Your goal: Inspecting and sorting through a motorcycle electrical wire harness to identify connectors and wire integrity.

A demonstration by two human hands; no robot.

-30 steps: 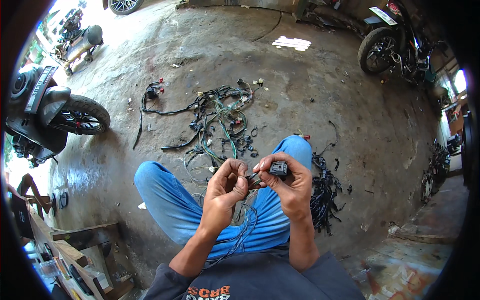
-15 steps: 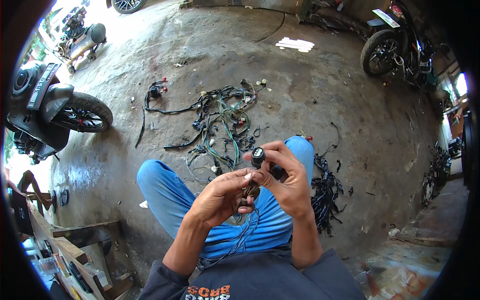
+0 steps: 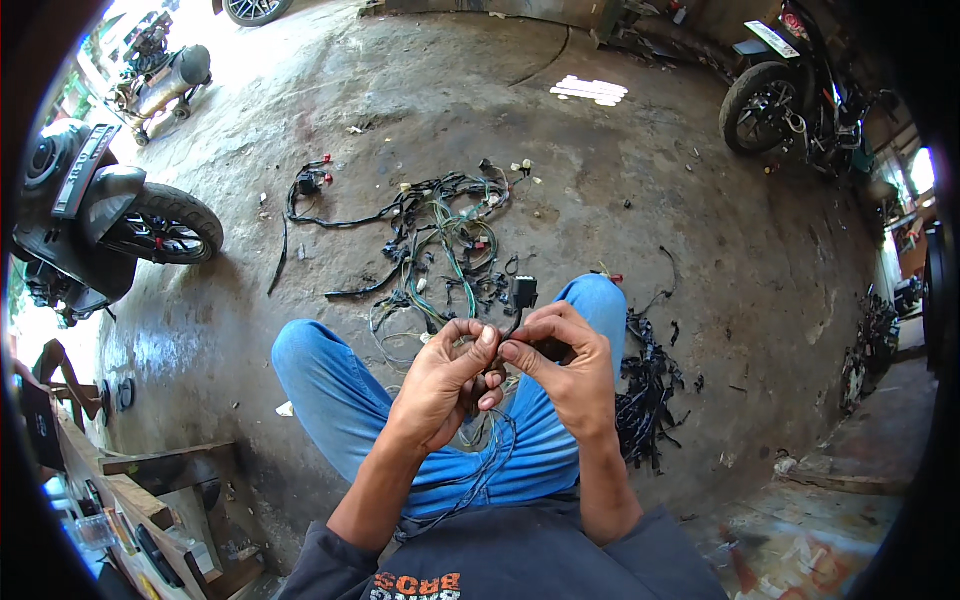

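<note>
Left hand (image 3: 432,392): its grip is closed, with thumb and forefinger pinching the black cable just below the connector, while the other fingers are curling inward beneath.
Right hand (image 3: 568,368): its grip is closing on the same cable from the other side, thumb and fingertips meeting there; the exact contact is partly hidden.
Black cable (image 3: 516,322): it is running up from between the two hands into the connector.
Black connector (image 3: 524,292): it is standing out above the fingertips, over the gap between the knees, its pale-marked end facing away from the person.
Loose wires (image 3: 490,455): they are hanging below the hands and trailing across the lap toward the shirt.
Blue jeans (image 3: 325,375): the knees are spreading apart on either side of the hands.
Wiring harness (image 3: 443,232): it is lying tangled on the concrete floor (image 3: 690,220) beyond the knees, showing green and black wires and small white connectors.
Black strips (image 3: 650,395): they are lying heaped on the floor beside the right knee.
Left motorcycle (image 3: 105,205): it is standing at the far left, its wheel pointing inward.
Right motorcycle (image 3: 825,95): it is standing at the upper right.
Wooden beam (image 3: 170,459): it is jutting in at the lower left.
</note>
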